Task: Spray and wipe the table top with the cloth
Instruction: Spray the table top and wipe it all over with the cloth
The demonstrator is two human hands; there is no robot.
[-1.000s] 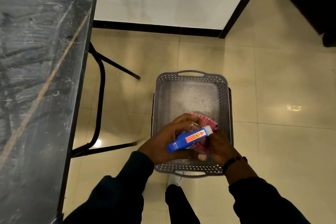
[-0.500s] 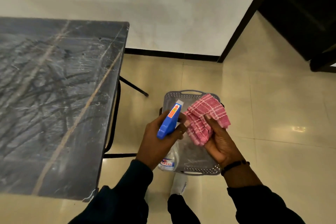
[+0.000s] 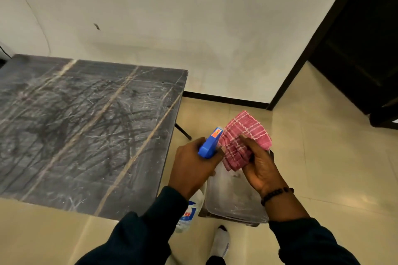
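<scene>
A dark marble-patterned table top (image 3: 81, 127) with pale streaks fills the left of the view. My left hand (image 3: 191, 165) grips a spray bottle (image 3: 210, 142) with a blue trigger head; its clear body hangs below my wrist. My right hand (image 3: 260, 165) holds a folded pink checked cloth (image 3: 243, 135) just right of the spray head. Both hands hover to the right of the table's edge, above a grey plastic basket (image 3: 234, 200) on the floor.
A white wall (image 3: 193, 28) with a black skirting stands behind the table. A dark doorway (image 3: 361, 49) opens at the right. Beige floor tiles (image 3: 333, 157) surround the basket. My foot in a white sock (image 3: 220, 243) stands below the basket.
Both hands have lifted the spray bottle and the cloth out of the basket. The view has risen and swung left, bringing more of the table top into sight.
</scene>
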